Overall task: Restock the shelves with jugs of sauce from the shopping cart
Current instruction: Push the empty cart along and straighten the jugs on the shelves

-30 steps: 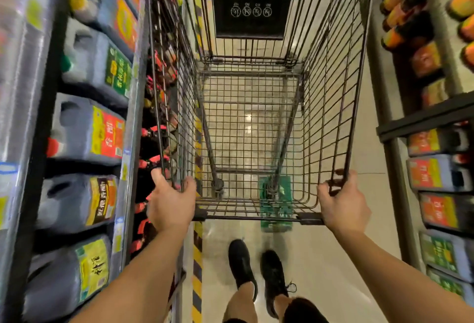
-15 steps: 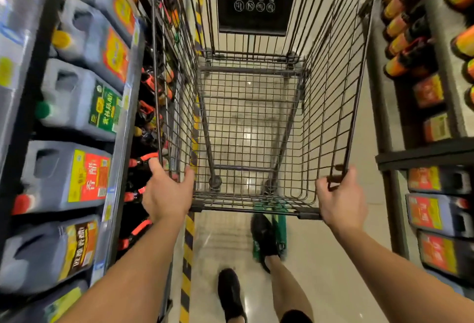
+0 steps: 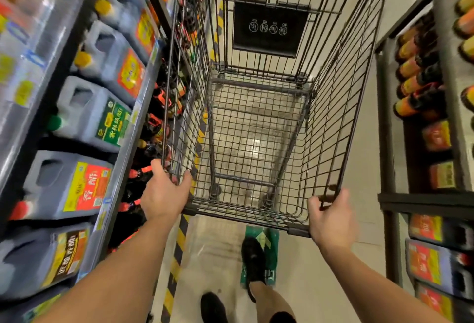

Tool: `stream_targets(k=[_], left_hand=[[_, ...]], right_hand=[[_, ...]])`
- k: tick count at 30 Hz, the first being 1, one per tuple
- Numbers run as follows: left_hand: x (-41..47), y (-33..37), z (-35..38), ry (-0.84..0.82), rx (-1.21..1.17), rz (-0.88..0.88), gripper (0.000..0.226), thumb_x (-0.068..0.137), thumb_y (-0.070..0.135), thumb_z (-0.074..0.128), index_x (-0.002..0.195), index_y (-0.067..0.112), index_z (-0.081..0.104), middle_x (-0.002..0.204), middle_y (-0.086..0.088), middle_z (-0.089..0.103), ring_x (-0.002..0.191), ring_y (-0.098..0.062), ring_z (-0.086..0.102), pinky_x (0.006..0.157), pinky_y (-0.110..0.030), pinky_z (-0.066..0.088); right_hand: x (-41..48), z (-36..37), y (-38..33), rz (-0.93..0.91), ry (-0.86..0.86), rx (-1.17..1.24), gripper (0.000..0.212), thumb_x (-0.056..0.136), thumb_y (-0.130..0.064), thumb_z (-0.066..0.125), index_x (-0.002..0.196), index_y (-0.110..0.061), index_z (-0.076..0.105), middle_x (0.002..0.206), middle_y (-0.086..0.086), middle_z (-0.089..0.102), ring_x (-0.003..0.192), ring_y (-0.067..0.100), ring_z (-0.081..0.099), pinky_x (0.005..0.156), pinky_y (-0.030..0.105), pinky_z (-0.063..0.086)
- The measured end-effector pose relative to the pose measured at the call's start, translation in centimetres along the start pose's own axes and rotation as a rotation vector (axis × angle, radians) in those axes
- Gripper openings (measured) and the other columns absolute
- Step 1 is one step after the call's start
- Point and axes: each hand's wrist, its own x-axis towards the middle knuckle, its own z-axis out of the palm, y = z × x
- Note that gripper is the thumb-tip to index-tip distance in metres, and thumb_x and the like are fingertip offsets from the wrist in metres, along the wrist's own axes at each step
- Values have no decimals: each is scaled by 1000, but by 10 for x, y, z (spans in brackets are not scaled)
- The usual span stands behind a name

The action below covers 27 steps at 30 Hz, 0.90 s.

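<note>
left hand (image 3: 164,194) curled over rear-left corner of dark wire shopping cart (image 3: 333,117). right hand (image 3: 331,222) hooked on rear-right rim. both held wire only. no jug seen in basket. grey plastic jug with red-yellow label (image 3: 64,184) sat on left shelf (image 3: 123,168), near left hand. likely heavy, stiff, smooth-walled: take by moulded handle cut-out, other hand under base. aisle narrow, glossy tiled floor (image 3: 307,271) possibly slick.

Both bare arms stretch forward. The left hand (image 3: 164,194) and the right hand (image 3: 331,217) each curl fingers over the rear rim of the cart (image 3: 242,218).
</note>
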Motion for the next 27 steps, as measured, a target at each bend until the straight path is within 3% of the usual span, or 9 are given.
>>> stream_targets(k=[2, 4, 6, 8, 12, 16, 21, 27], left_hand=[[3, -4, -7, -98, 2, -5, 58, 85, 56, 61, 118, 19, 32, 97, -3, 62, 81, -28, 58, 62, -35, 41], [4, -9, -19, -164, -18, -6, 76, 81, 63, 61, 133, 21, 27, 118, -4, 60, 101, -29, 60, 75, -40, 47], [0, -11, -38, -153, -60, 17, 89, 78, 64, 64, 143, 22, 23, 133, -5, 55, 117, -28, 56, 87, -44, 48], [-9, -12, -61, -97, -105, 63, 90, 77, 61, 68, 146, 22, 23, 133, -4, 56, 117, -26, 56, 90, -46, 50], [-34, -13, -115, 12, -93, 154, 77, 81, 54, 67, 143, 23, 31, 135, -1, 53, 121, -23, 53, 89, -41, 49], [-65, -14, -176, 124, -112, 206, 68, 82, 53, 66, 137, 28, 36, 129, 4, 53, 118, -20, 54, 84, -39, 49], [-112, -38, -261, 337, -206, 259, 74, 79, 53, 63, 140, 18, 41, 134, -1, 52, 121, -22, 53, 94, -40, 47], [-176, -93, -345, 654, -198, 221, 64, 80, 39, 73, 135, 23, 44, 128, 7, 53, 118, -14, 53, 86, -33, 48]], right_hand=[[0, -1, -1, 8, -6, -23, 36, 91, -37, 57, 115, -14, 44, 73, -1, 55, 71, 27, 55, 68, 36, 44], [-1, -4, -3, -19, -26, -31, 49, 90, -42, 58, 127, -15, 42, 95, 6, 64, 85, 29, 61, 74, 41, 48], [-2, -12, -5, -72, -60, -60, 63, 89, -45, 59, 139, -14, 36, 123, 10, 58, 105, 29, 59, 83, 43, 50], [-5, -26, -11, -130, -41, -79, 73, 87, -45, 62, 145, -15, 30, 133, 13, 48, 115, 29, 54, 88, 44, 49], [-17, -59, -41, -232, 43, -22, 74, 86, -45, 63, 146, -17, 30, 132, 14, 43, 114, 29, 49, 88, 43, 48], [-36, -81, -100, -458, 40, 66, 69, 88, -47, 57, 146, -22, 30, 134, 9, 40, 115, 25, 48, 88, 41, 49], [-89, -96, -204, -759, 19, 151, 67, 85, -55, 52, 142, -26, 32, 133, 5, 41, 122, 21, 43, 94, 39, 45], [-202, -114, -298, -1180, -59, 412, 56, 84, -35, 67, 132, -17, 47, 118, 4, 48, 112, 23, 48, 94, 36, 42]])
